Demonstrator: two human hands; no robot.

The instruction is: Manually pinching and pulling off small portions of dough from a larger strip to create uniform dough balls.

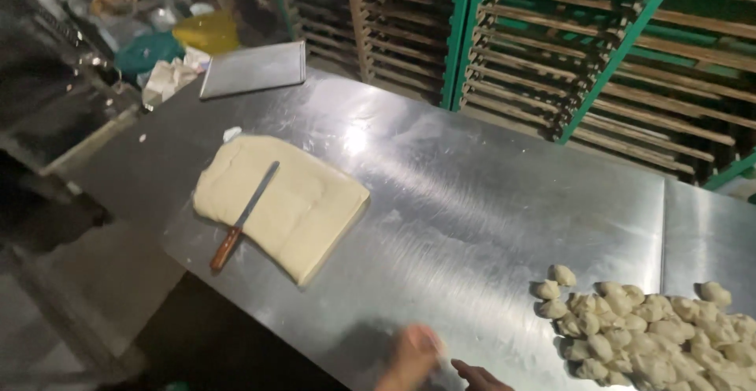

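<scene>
At the bottom edge, my left hand [413,355] is blurred over the steel table [472,194], and I cannot tell if it holds anything. Just to its right only the fingertips of my right hand [482,375] show, lying low on the table. A heap of several small dough pieces [654,336] sits to the right of my hands, a short way off. Farther left lies a flat rectangular dough slab [303,202]. A long knife with a wooden handle [244,218] rests diagonally across it, handle toward the near table edge.
A metal baking tray [253,68] lies at the table's far left corner, beside crumpled cloths and plastic tubs [206,30]. Green racks with wooden shelves [551,37] stand behind the table. The table's near edge drops to a dark floor at the left.
</scene>
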